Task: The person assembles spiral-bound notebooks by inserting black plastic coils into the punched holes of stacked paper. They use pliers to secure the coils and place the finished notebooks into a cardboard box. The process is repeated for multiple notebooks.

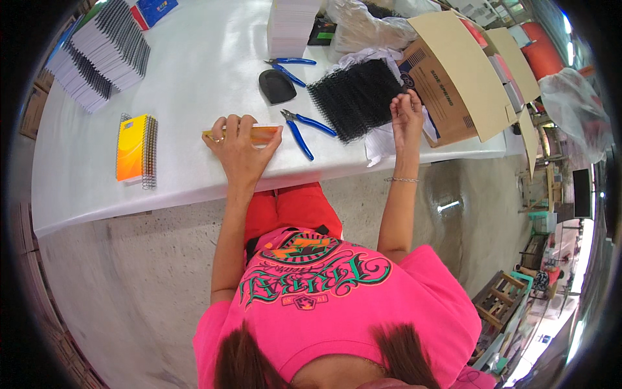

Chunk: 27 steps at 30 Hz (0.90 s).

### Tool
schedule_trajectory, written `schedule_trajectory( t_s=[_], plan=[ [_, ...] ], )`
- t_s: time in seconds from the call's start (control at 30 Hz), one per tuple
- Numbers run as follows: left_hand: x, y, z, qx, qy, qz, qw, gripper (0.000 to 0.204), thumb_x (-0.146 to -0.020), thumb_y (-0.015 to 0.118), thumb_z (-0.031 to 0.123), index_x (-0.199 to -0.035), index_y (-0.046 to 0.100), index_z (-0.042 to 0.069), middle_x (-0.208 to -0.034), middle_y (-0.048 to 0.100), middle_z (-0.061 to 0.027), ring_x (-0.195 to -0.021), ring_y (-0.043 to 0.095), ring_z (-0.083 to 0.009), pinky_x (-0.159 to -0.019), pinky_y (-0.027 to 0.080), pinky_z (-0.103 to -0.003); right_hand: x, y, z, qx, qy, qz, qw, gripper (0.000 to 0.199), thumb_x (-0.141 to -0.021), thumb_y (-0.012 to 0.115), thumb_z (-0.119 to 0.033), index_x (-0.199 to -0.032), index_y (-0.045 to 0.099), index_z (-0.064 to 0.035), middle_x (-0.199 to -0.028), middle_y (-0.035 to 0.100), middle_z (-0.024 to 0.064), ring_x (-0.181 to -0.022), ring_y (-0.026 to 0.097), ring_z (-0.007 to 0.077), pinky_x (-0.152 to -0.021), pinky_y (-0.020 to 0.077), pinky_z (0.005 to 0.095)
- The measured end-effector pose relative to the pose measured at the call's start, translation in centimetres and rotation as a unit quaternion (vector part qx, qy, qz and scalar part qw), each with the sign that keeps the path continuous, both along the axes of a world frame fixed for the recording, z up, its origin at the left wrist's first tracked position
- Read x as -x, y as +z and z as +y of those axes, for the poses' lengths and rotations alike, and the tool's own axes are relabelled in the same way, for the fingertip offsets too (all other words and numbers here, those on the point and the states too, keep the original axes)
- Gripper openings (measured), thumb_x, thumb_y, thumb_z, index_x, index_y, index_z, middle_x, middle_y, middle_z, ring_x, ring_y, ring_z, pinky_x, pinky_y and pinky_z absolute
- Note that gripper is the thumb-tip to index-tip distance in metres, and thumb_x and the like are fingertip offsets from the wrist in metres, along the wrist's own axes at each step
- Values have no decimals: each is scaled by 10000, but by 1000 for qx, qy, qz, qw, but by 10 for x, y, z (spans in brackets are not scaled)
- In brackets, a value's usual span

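Observation:
My left hand (240, 146) grips a small yellow-orange notebook (262, 133) near the table's front edge, thumb and fingers wrapped around it. At the right end of a pile of black spiral binding coils (356, 97), my right hand (407, 113) has its fingertips pinched together on the end of a coil. Wrapping partly lies under the pile. Between my hands rest blue-handled cutting pliers (300, 136) with their handles spread. Another blue-handled pair (288, 68) lies farther back, touching or close to a black rounded piece (277, 87). To the left are yellow-orange notebooks (134, 150) with spiral coils.
Stacks of spiral-bound notebooks (110, 48) stand at the far left of the white table (194, 78), near a blue-and-red packet (154, 10). A tall paper stack (291, 29) is at the back. An open cardboard box (447, 91) borders the right side beside clear plastic bags (366, 29).

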<state>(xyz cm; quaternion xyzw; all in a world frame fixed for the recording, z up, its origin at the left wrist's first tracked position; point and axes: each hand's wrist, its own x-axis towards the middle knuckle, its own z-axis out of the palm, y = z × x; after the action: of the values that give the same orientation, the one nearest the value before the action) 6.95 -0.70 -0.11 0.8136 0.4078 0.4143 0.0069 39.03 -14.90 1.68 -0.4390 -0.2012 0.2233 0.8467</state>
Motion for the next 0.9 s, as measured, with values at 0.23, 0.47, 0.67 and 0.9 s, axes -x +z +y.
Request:
schedule_trajectory(
  t_s=[0.23, 0.47, 0.67, 0.9],
  plan=[
    [0, 3, -2, 15, -2, -4, 1000, 389, -693, 815, 450, -883, 634, 163, -966, 536, -20, -1086, 456, -260, -951, 299, -528, -7, -6, -12, -235, 213, 217, 923, 196, -944, 642, -118, -1130, 598, -74, -1049, 592, 113, -1035, 567, 233, -977, 495, 413],
    [0, 5, 1, 17, -7, 1, 1000, 410, -684, 816, 471, -906, 651, 169, -972, 545, -13, -1085, 474, -268, -957, 298, -575, 77, 38, 17, -66, 286, 18, 956, 220, -990, 604, -192, -1178, 539, -99, -1023, 628, 59, -883, 635, 171, -863, 545, 344],
    [2, 5, 2, 28, -23, -13, 999, 380, -658, 824, 435, -875, 649, 176, -945, 556, 4, -1073, 488, -270, -915, 325, -546, 153, 31, 45, 250, 231, -301, 891, 189, -915, 680, -106, -1070, 602, -31, -805, 646, 28, -701, 574, 89, -652, 466, 242],
    [4, 6, 0, 37, -43, -19, 998, 341, -641, 818, 382, -864, 645, 191, -920, 570, 35, -1040, 507, -257, -901, 322, -550, 171, 26, 59, 271, 189, -394, 858, 179, -880, 690, -43, -1047, 638, -5, -925, 681, 29, -801, 572, 71, -740, 468, 227]
  ],
)
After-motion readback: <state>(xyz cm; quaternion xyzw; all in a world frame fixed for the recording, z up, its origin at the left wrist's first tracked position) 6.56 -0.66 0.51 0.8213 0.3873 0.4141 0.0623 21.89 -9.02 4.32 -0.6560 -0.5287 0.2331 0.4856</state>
